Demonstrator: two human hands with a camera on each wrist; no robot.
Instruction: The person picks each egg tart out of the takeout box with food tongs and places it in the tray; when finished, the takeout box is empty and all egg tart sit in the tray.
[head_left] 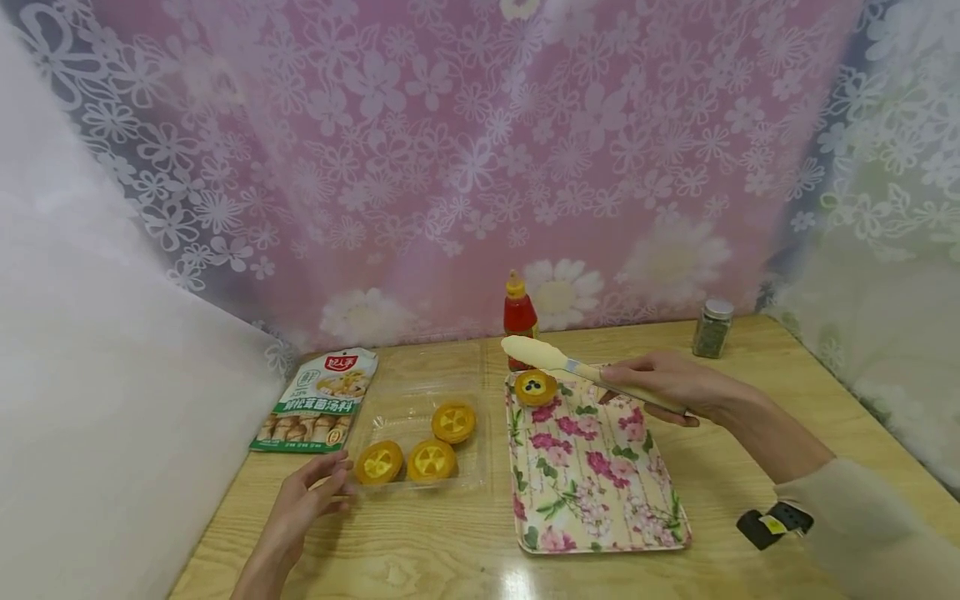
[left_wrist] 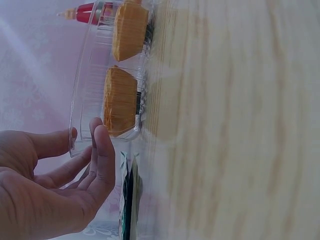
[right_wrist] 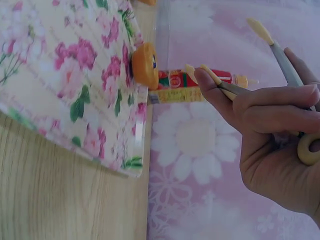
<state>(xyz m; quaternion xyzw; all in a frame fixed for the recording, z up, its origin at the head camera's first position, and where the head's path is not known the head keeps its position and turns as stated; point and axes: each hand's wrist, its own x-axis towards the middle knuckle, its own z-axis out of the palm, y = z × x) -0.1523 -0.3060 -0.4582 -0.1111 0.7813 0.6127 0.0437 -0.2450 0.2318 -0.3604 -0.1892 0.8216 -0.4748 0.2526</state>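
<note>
My left hand [head_left: 303, 500] holds the near left corner of a clear plastic box [head_left: 472, 467], thumb at its rim and fingers against the side wall. Inside are three egg tarts [head_left: 432, 461] with yellow patterned tops; two show side-on as a tart [left_wrist: 120, 100] and its neighbour in the left wrist view. My right hand [head_left: 667, 387] grips cream-tipped tongs [head_left: 540, 353], whose arms stand apart in the right wrist view with nothing between the tips. Below the tips, a tart with dark berries [head_left: 536, 387] sits at the far left corner of a floral tray [head_left: 600, 500].
A red sauce bottle [head_left: 519, 317] with a yellow cap stands behind the tray. Left of the box lies a green and white food packet [head_left: 315, 402]. A lidded glass jar [head_left: 712, 329] stands at the back right. A floral curtain [head_left: 450, 167] hangs behind the table.
</note>
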